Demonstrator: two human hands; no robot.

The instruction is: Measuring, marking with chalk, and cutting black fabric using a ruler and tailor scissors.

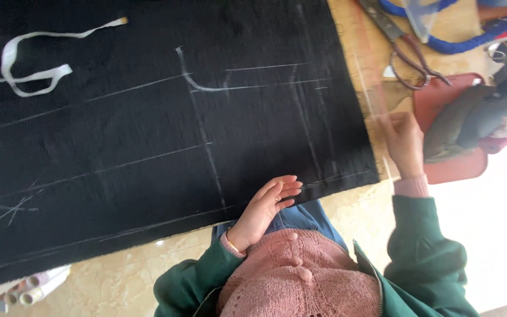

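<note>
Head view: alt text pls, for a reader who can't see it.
A person's left hand rests at the near edge of black cloth marked with chalk lines, while the right hand holds a clear ruler at the cloth's right edge. A white tape lies on the cloth; scissors lie on the table beyond the ruler.

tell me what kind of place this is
Probably a tailoring or sewing workroom. Black cloth marked with chalk lines covers the table, a white measuring tape lies on it, and big scissors sit beside it. The right hand holds a clear ruler.
</note>
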